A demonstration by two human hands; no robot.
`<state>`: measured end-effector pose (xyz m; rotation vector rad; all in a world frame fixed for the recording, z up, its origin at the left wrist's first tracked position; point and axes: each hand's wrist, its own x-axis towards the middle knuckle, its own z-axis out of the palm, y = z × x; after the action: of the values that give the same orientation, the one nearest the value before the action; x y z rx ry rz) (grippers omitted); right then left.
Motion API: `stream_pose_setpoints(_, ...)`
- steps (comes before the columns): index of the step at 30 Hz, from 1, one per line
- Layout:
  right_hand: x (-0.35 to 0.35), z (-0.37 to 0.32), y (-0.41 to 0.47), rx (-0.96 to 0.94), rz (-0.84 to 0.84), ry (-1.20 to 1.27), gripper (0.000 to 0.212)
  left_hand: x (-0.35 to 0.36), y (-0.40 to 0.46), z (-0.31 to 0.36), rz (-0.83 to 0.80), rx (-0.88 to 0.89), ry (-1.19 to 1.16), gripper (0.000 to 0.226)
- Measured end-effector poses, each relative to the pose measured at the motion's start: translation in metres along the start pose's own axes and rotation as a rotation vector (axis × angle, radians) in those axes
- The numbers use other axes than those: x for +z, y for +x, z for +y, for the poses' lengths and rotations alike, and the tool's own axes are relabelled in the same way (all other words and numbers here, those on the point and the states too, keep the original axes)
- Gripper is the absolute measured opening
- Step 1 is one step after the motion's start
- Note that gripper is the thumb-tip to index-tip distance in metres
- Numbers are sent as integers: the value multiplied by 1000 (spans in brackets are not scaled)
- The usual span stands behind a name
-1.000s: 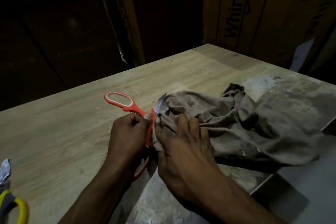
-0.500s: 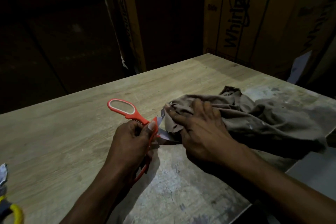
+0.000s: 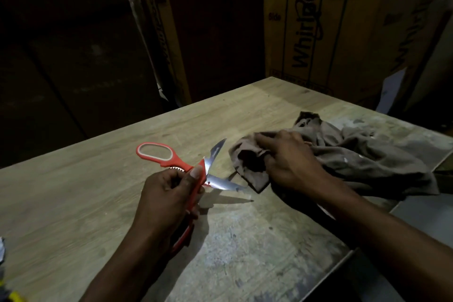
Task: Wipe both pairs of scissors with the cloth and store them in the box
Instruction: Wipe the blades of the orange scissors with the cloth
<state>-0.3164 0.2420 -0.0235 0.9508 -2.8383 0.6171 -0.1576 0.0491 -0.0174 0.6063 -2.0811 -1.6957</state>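
Orange-handled scissors (image 3: pixel 171 158) lie spread wide on the wooden table (image 3: pixel 73 203), both steel blades bare and pointing right. My left hand (image 3: pixel 169 193) grips them at the pivot and lower handle. A crumpled brown cloth (image 3: pixel 355 157) lies to the right of the blades. My right hand (image 3: pixel 286 159) clutches its near corner, just off the lower blade's tip. At the bottom left edge a sliver of the second pair of scissors (image 3: pixel 12 296), yellow-handled, shows. No storage box is in view.
Tall cardboard appliance cartons (image 3: pixel 318 19) stand behind the table's far edge. The table's right edge (image 3: pixel 367 245) drops off close to my right forearm. The area beyond the table at left is dark.
My right hand has drawn the cloth off the blades toward the right. The blades, covered before, now show fully and stand spread apart. My left hand keeps its hold.
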Motion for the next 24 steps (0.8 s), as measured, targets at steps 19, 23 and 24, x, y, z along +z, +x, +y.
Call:
stream_pose_setpoints(19,10,-63,-13,-169,-272,392,13,5,-4,4,56,88,2,39)
stream_pose_setpoints(23,1,-46,-38,-162,-368,405,16,-40,12,18,202,10,-78,41)
stream_pose_setpoints(24,-1,-39,-43,-144,-339,475,13,-52,15,22,223,4,-69,43)
